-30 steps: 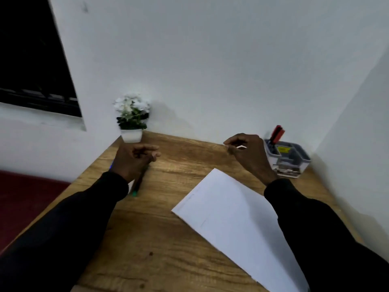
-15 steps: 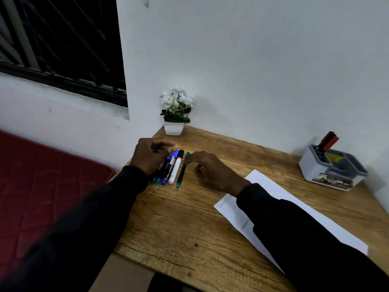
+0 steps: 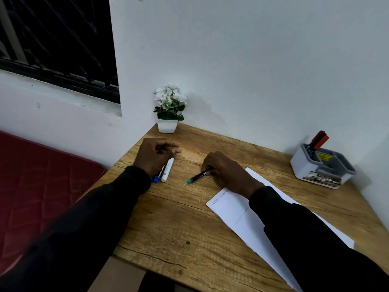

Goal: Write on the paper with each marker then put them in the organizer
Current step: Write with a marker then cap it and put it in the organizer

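Note:
My right hand (image 3: 226, 171) is closed on a black marker with a green cap (image 3: 197, 177), which lies low over the wooden desk (image 3: 179, 218) left of the white paper (image 3: 242, 211). The paper carries a line of writing near its left corner, and my right sleeve covers part of it. My left hand (image 3: 155, 155) hovers with curled fingers over the remaining markers; a white marker (image 3: 167, 170) and a blue-capped one (image 3: 156, 179) stick out from under it. The grey organizer (image 3: 322, 165) stands at the desk's far right with a red marker (image 3: 319, 139) upright in it.
A small white pot of white flowers (image 3: 169, 111) sits at the desk's back left corner against the wall. A red mattress (image 3: 42, 182) lies beyond the desk's left edge. A barred window (image 3: 56, 43) is at the upper left.
My right hand has pulled the green-capped marker out of the row and toward the paper. My left hand stays over the other markers. The view has shifted slightly.

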